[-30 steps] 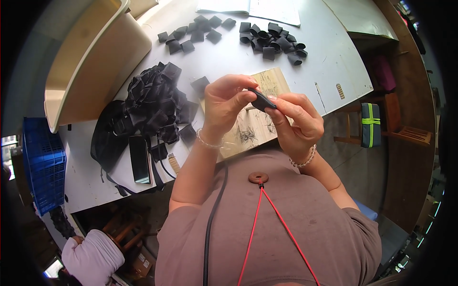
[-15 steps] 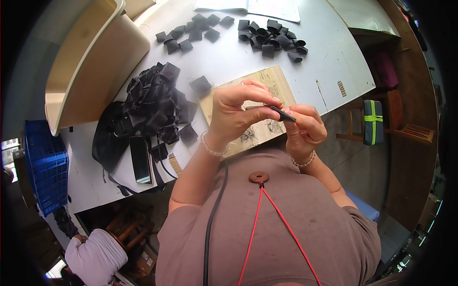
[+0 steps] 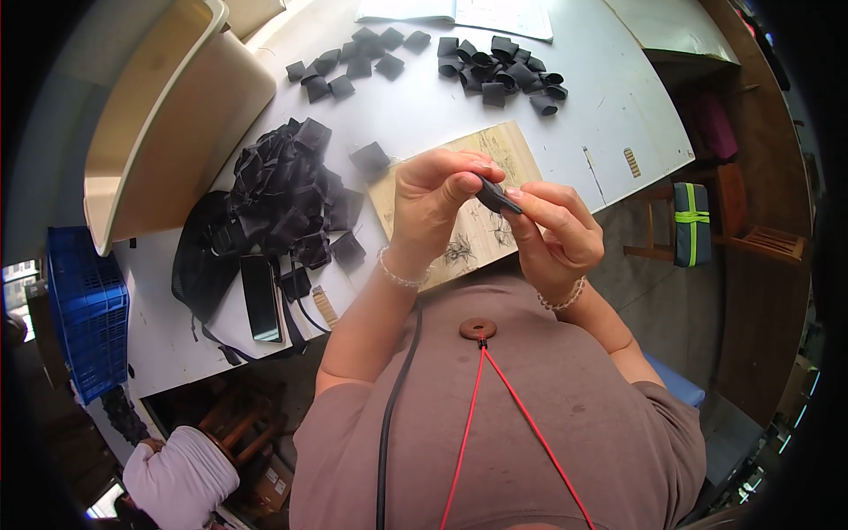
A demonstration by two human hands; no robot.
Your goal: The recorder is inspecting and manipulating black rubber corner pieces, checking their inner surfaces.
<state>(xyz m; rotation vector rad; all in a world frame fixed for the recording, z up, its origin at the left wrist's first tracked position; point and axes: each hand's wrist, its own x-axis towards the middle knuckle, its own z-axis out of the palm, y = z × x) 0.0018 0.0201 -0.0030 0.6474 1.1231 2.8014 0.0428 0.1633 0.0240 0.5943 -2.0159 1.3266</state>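
Note:
Above a wooden board (image 3: 521, 146), both my hands hold one small black fabric piece (image 3: 496, 196). My left hand (image 3: 431, 196) pinches its upper left end between thumb and fingers. On the lower right end, the fingertips and thumb of my right hand (image 3: 558, 231) are closed. The piece is tilted, and its ends are partly hidden by my fingers. Dark thread scraps (image 3: 459, 251) lie on the board. A single flat black piece (image 3: 369, 157) sits just beyond the board's left edge, and a large heap of black fabric pieces (image 3: 287, 190) rests further left.
Two groups of black pieces lie farther back, flat ones (image 3: 358, 67) and looped ones (image 3: 503, 72). An open notebook (image 3: 503, 16) is behind them. A phone (image 3: 261, 299), beige bin (image 3: 168, 124) and blue crate (image 3: 88, 309) stand left. Another person's sleeve (image 3: 181, 473) shows lower left.
The black piece has turned to a steeper tilt and shows more of its face. My left hand has moved slightly left and up; my right-hand fingers have shifted along its end.

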